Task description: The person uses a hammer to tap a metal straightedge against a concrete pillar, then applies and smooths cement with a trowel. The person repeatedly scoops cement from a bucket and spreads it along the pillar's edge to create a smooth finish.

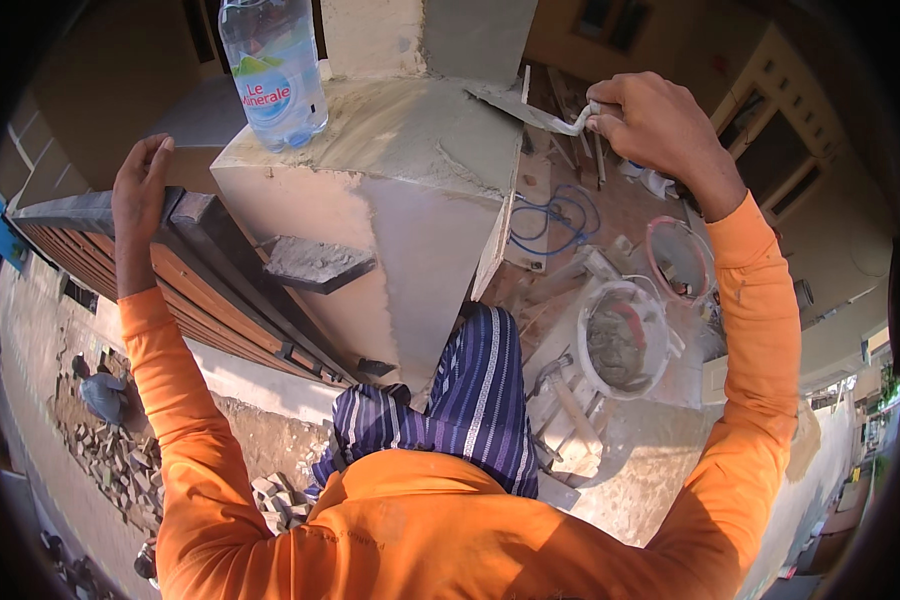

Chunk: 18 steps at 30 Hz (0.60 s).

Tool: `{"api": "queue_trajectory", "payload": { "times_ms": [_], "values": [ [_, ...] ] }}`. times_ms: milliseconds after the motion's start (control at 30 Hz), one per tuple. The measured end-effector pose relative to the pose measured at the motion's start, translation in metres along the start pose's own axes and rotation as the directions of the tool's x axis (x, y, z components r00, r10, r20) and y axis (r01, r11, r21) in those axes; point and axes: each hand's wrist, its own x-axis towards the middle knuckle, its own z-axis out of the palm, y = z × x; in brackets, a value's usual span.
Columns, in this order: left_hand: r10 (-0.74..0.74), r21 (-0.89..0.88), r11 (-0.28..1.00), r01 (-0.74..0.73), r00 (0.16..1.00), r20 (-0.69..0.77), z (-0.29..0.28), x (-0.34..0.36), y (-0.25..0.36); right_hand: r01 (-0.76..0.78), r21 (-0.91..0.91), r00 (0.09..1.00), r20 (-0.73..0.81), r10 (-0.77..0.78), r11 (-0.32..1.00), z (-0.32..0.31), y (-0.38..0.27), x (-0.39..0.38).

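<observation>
Two hands (142,190) (660,125), one trowel (515,107), one bottle (275,85), two buckets (660,350) (651,250), one gate (235,272); bricks (120,465) too many to count.

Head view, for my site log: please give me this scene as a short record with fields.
Right hand: holds the trowel by its handle
Trowel blade: at the right side of the ledge
Left hand: raised by the gate; contact unclear
Bottle: clear plastic, upright on the ledge
Bucket: white, grey mortar inside
Background, lower left: another person beside scattered blocks
</observation>
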Motion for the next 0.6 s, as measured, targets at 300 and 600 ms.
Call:
{"api": "queue_trajectory", "payload": {
  "times_ms": [300, 600],
  "values": [
    [-0.026, 0.052, 0.998, 0.026, 1.0, -0.005, 0.002, 0.004, 0.002, 0.24, 0.094, 0.971, -0.032, -0.238, 0.966, -0.03, -0.015, -0.041],
    [-0.035, -0.033, 0.999, 0.035, 0.999, 0.027, -0.001, 0.005, -0.005, 0.365, -0.022, 0.905, -0.225, -0.36, 0.931, -0.01, 0.0, -0.054]
  ]
}}
